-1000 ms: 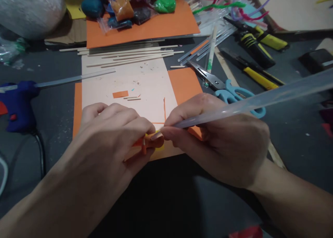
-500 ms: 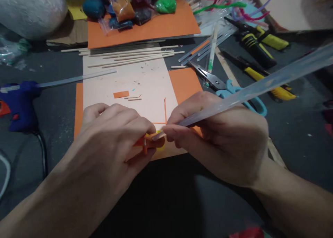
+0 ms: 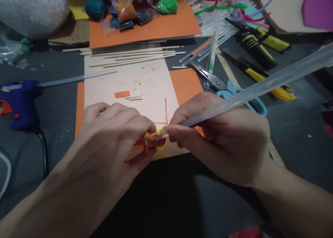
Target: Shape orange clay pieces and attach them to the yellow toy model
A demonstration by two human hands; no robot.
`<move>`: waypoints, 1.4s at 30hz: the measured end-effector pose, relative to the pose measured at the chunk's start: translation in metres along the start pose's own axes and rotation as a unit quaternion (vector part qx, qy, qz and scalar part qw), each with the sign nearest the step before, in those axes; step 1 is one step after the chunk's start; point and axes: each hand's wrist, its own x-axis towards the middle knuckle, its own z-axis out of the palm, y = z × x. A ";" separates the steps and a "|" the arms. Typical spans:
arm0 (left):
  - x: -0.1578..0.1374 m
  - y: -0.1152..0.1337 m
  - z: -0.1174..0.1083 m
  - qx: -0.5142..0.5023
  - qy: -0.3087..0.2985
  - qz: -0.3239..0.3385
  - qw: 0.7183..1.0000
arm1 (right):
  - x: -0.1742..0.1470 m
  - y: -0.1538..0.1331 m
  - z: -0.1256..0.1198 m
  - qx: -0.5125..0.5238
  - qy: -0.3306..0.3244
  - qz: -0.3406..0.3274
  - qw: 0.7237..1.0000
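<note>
My left hand is closed round a small orange craft piece, mostly hidden under its fingers. A short stub juts from the piece, and a bit of yellow shows behind it. In my right hand a long translucent glue stick is pinched like a pen, slanting up to the right. Its lower tip meets the orange piece near my left fingertips. Beneath both hands lies white paper over orange card, with thin orange strips close by.
A blue glue gun with a stick in it lies left. Wooden sticks span the paper's top, below bagged clay. Blue-handled scissors and yellow-black pliers are at right. An orange scrap rests on the paper.
The glue stick's tip has shifted very slightly on the orange piece. Both hands keep their grips, and the whole view has moved a little.
</note>
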 end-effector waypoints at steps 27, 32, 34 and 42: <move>0.001 0.006 0.001 0.014 0.004 0.026 1.000 | -0.002 -0.001 0.007 0.018 0.036 -0.016 0.999; 0.000 0.005 0.001 0.020 0.003 0.027 0.999 | -0.001 -0.002 0.008 0.021 0.031 -0.012 0.999; 0.001 0.005 0.000 0.016 -0.001 0.028 0.999 | -0.001 -0.001 0.007 0.014 0.029 -0.013 0.999; 0.002 0.006 -0.002 0.019 -0.008 0.021 1.000 | -0.001 -0.004 0.000 -0.001 0.010 -0.008 1.000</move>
